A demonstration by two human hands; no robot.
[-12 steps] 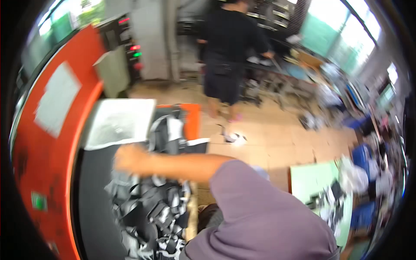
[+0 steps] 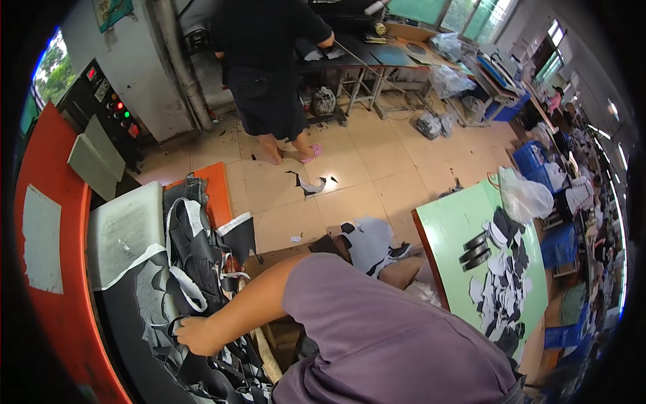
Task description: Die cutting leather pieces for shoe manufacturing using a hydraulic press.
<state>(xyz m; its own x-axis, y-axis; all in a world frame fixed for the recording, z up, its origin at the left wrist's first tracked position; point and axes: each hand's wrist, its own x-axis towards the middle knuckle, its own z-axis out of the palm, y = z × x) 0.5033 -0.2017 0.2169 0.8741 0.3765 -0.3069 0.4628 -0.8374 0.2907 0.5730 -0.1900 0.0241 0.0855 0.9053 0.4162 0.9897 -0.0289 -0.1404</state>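
My right hand [image 2: 198, 336], at the end of a bare forearm under a mauve sleeve, is closed on the edge of a dark grey sheet scrap [image 2: 151, 306]. The scrap has curved cut edges and lies in a tangled heap of black, grey and white offcuts [image 2: 195, 236]. Beneath and beside the heap is a flat black surface [image 2: 121, 330]. A pale worn board [image 2: 128, 219] lies beyond the hand, with a white-edged strip across its near end. My left hand is out of view.
An orange machine panel [image 2: 60, 175] stands along the left. At right is a green table [image 2: 444, 219] with cut pieces, dark rings and a plastic bag [image 2: 525, 195]. Another person [image 2: 269, 74] in black stands at a far bench. Scraps lie on the tiled floor [image 2: 356, 155].
The view has swung right. My right hand, raised and blurred over the offcuts before, is now lower and nearer, in among them with its fingers on a scrap.
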